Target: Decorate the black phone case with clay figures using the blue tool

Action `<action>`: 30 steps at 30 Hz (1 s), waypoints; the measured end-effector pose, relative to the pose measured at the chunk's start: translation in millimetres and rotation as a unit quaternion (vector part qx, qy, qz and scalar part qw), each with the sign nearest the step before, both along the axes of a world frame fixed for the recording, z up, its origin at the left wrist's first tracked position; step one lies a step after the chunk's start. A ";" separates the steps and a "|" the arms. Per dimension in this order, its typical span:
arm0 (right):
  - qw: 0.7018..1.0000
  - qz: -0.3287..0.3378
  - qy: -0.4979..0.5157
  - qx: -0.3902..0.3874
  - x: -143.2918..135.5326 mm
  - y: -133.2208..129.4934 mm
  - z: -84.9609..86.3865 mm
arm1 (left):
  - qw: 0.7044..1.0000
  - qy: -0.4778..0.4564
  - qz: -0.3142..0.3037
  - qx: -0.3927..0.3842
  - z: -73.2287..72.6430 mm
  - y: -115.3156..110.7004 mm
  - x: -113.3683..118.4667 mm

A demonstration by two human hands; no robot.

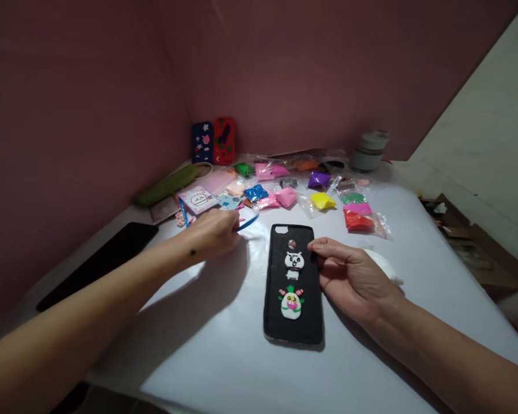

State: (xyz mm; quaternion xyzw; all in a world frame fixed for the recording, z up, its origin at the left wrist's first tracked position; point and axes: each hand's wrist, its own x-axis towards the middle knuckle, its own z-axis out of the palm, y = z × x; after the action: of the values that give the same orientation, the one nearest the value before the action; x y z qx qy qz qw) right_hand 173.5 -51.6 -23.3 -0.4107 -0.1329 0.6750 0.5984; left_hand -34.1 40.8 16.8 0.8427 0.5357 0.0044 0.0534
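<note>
L hand (pixel 218 231) gripping blue tool (pixel 247 223), R hand (pixel 353 277) pinching blk case (pixel 304 288)

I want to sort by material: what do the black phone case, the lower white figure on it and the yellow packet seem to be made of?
Black phone case: perhaps plastic or rubber, matte; its face hardly shines.
Lower white figure: probably modelling clay, matte; its parts are rounded and raised.
Yellow packet: likely plastic film, glossy, edges see-through; the filling may be clay.
</note>
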 end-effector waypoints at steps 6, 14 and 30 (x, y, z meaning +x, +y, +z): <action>1.000 0.003 0.004 -0.006 0.3 2.0 -0.4 | 0.961 -0.272 0.001 -0.048 27.9 -16.4 6.1; 1.000 0.028 -0.011 0.002 1.6 4.3 -3.6 | 0.895 -0.379 -0.235 -0.006 19.0 -67.8 19.6; 0.998 0.047 -0.042 0.004 0.3 5.6 -2.7 | 0.909 -0.329 -0.257 0.007 -11.1 -53.5 21.2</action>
State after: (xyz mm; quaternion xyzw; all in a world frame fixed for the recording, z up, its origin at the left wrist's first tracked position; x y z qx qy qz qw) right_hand 173.8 -46.1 -26.1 -0.4298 -0.1798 0.6842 0.5611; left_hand -12.9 -12.7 5.7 0.9026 0.2522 0.2711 0.2198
